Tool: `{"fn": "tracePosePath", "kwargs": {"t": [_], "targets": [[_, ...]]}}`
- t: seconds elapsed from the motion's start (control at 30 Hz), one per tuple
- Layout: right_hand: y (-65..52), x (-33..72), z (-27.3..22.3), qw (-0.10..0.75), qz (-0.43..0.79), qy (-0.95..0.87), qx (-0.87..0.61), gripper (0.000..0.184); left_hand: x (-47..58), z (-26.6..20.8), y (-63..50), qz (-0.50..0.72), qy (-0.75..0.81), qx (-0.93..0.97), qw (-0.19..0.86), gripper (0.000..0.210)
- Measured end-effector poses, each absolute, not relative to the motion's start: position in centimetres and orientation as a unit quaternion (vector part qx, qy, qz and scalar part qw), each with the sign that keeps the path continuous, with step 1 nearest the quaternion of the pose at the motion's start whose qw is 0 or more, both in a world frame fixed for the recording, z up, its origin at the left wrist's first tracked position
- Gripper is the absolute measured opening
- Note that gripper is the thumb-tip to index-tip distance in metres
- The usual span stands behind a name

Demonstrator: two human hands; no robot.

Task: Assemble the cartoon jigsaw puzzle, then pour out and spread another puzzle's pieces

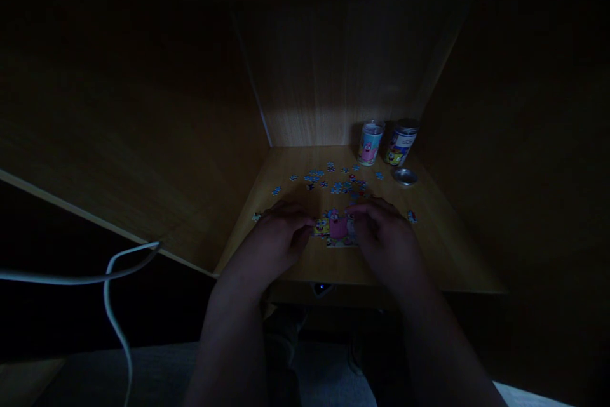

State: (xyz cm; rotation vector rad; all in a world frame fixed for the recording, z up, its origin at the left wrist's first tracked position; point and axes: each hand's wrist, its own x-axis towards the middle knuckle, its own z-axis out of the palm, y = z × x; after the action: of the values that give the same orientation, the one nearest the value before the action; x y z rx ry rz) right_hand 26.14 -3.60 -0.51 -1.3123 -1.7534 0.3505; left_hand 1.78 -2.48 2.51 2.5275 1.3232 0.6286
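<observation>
A partly joined jigsaw puzzle (pixel 338 226) lies on the wooden desk between my hands, showing a yellow and a pink cartoon figure. My left hand (pixel 284 229) is closed at its left edge, thumb and index finger pinched by the yellow figure. From the other side my right hand (pixel 382 229) curls over the right edge, its index finger reaching across the top and its thumb hidden. Loose puzzle pieces (pixel 339 187) lie scattered just beyond both hands. Dim light hides the details of the pieces under my fingertips.
At the back right stand an opened puzzle can (pixel 370 144) and a lidded can (pixel 401 143), with a round metal lid (pixel 405 176) in front. Wooden panels enclose the desk (pixel 457 261) on three sides. A white cable (pixel 112 305) hangs at left.
</observation>
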Motion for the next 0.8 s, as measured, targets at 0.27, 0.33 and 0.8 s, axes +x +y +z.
{"fn": "tracePosePath", "kwargs": {"t": [0.27,0.33,0.8], "targets": [[-3.1,28.4,-0.9,0.35,0.083,-0.762,-0.539,0.026,1.9,2.3,-2.6,0.211,0.436,0.867,0.119,0.025],[-3.0,28.4,-1.1,0.335,0.09,-0.777,-0.525,0.027,2.1,2.3,-2.6,0.204,0.434,0.869,0.123,0.025],[-2.7,28.2,-1.3,0.333,0.09,-0.787,-0.511,0.031,2.6,2.7,-2.7,0.209,0.45,0.861,0.112,0.02]]}}
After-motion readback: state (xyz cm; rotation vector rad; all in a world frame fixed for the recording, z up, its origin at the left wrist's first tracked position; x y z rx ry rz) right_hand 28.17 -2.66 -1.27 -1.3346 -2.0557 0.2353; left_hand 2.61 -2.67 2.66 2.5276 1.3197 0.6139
